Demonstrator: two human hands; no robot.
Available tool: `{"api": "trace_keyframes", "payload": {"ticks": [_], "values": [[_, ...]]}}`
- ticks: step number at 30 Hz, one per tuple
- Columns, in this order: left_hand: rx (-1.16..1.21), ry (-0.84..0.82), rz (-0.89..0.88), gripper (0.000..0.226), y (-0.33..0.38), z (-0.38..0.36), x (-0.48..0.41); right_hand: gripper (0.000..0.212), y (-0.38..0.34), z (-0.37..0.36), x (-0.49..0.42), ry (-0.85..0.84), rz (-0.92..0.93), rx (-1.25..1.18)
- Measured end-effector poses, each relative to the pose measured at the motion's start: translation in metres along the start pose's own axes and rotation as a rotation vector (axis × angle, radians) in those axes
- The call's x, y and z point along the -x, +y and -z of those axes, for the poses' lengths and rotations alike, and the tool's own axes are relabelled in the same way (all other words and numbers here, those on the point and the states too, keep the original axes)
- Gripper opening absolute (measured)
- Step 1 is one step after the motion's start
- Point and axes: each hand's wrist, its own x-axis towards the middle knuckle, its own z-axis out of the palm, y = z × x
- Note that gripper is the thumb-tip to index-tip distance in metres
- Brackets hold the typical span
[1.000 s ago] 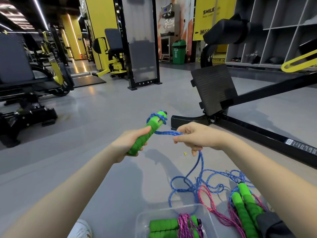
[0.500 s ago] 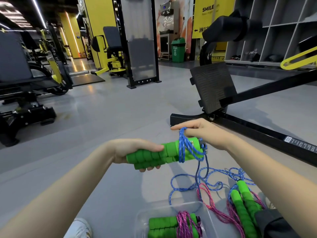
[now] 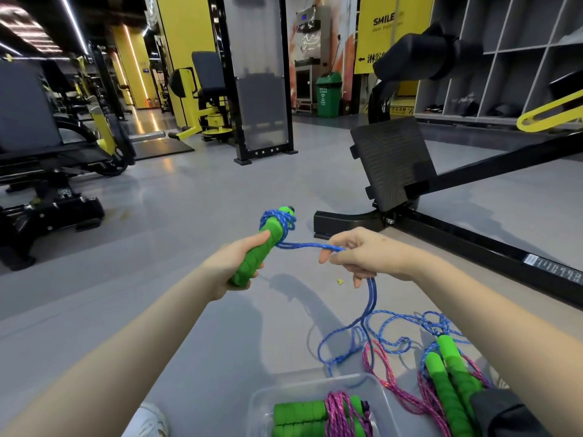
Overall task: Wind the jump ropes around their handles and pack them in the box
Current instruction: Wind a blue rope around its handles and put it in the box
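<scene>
My left hand grips green foam handles, tilted up and away, with several turns of blue rope wound near their top. My right hand pinches the doubled blue rope a short way to the right of the handles; the rope runs taut between both hands and then hangs to a loose tangle on the floor. A clear plastic box at the bottom holds green handles wrapped in pink rope. More green handles with loose pink rope lie right of the box.
A black gym machine with a footplate and a long base rail stands close on the right. A small yellow scrap lies on the grey floor. My white shoe shows at the bottom left. Other machines stand far left.
The handles swung from lying sideways to pointing up and away. My right hand came off the handle tip and drew the rope out to the right, with more turns now wound on.
</scene>
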Motion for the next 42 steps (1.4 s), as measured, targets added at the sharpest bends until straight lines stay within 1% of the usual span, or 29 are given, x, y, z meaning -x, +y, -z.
{"api": "trace_keyframes", "payload": {"ticks": [1, 3, 6, 7, 9, 10, 12, 14, 16, 17, 18, 19, 20, 21, 22, 24, 27, 30, 32, 34, 37, 39, 40, 42], "values": [[-0.059, 0.034, -0.006, 0.045, -0.002, 0.000, 0.000, 0.023, -0.004, 0.000, -0.001, 0.021, 0.011, 0.015], [-0.201, 0.011, -0.059, 0.043, -0.005, -0.001, 0.001, 0.025, -0.012, -0.001, -0.003, 0.122, 0.061, 0.056], [-0.445, -0.105, -0.120, 0.048, -0.005, -0.002, 0.006, 0.021, -0.015, -0.001, -0.008, 0.337, 0.150, 0.167], [-0.536, -0.152, -0.129, 0.046, -0.004, -0.003, 0.008, 0.021, -0.013, 0.000, -0.011, 0.393, 0.169, 0.173], [-0.661, -0.311, -0.132, 0.048, 0.001, -0.005, 0.015, 0.022, -0.009, 0.003, -0.013, 0.434, 0.193, 0.104], [-0.668, -0.417, -0.124, 0.052, 0.004, -0.007, 0.019, 0.023, -0.007, 0.003, -0.013, 0.433, 0.194, 0.055], [-0.609, -0.605, -0.104, 0.057, 0.010, -0.008, 0.025, 0.025, -0.002, 0.004, -0.011, 0.414, 0.159, -0.033], [-0.486, -0.729, -0.099, 0.054, 0.014, -0.008, 0.028, 0.029, 0.006, 0.006, -0.006, 0.334, 0.127, -0.143], [-0.318, -0.804, -0.115, 0.062, 0.016, -0.007, 0.029, 0.025, 0.015, 0.004, 0.001, 0.209, 0.125, -0.251], [-0.219, -0.815, -0.116, 0.068, 0.016, -0.006, 0.028, 0.020, 0.018, 0.002, 0.003, 0.176, 0.122, -0.253], [-0.108, -0.813, -0.116, 0.071, 0.016, -0.006, 0.027, 0.019, 0.020, -0.003, 0.004, 0.173, 0.102, -0.228], [0.009, -0.799, -0.119, 0.069, 0.017, -0.006, 0.026, 0.025, 0.021, -0.008, 0.002, 0.190, 0.067, -0.205], [0.121, -0.769, -0.124, 0.062, 0.017, -0.006, 0.026, 0.030, 0.021, -0.014, -0.001, 0.197, 0.050, -0.179], [0.216, -0.717, -0.124, 0.053, 0.018, -0.006, 0.026, 0.029, 0.020, -0.019, -0.004, 0.194, 0.059, -0.139], [0.283, -0.644, -0.121, 0.046, 0.019, -0.007, 0.026, 0.023, 0.018, -0.022, -0.006, 0.188, 0.077, -0.091], [0.339, -0.484, -0.113, 0.044, 0.020, -0.007, 0.024, 0.019, 0.013, -0.024, -0.009, 0.183, 0.088, -0.013], [0.294, -0.282, -0.094, 0.041, 0.016, -0.006, 0.018, 0.021, 0.008, -0.018, -0.010, 0.141, 0.062, 0.005], [0.048, -0.075, -0.075, 0.040, 0.009, -0.004, 0.013, 0.019, -0.001, -0.011, -0.007, 0.072, 0.058, 0.027], [-0.124, -0.005, -0.109, 0.039, 0.006, -0.002, 0.011, 0.023, -0.010, -0.005, -0.002, 0.054, 0.093, 0.047], [-0.248, -0.055, -0.136, 0.041, 0.003, 0.001, 0.013, 0.029, -0.020, 0.001, 0.002, 0.081, 0.130, 0.085], [-0.449, -0.235, -0.157, 0.043, 0.005, 0.003, 0.019, 0.043, -0.024, 0.007, 0.003, 0.185, 0.160, 0.149], [-0.580, -0.371, -0.165, 0.041, 0.009, 0.000, 0.024, 0.049, -0.022, 0.006, 0.002, 0.253, 0.185, 0.182], [-0.610, -0.450, -0.161, 0.037, 0.010, -0.002, 0.026, 0.050, -0.020, 0.004, 0.002, 0.276, 0.200, 0.178], [-0.585, -0.620, -0.142, 0.031, 0.012, -0.006, 0.029, 0.050, -0.013, 0.000, 0.000, 0.297, 0.210, 0.111]]}}
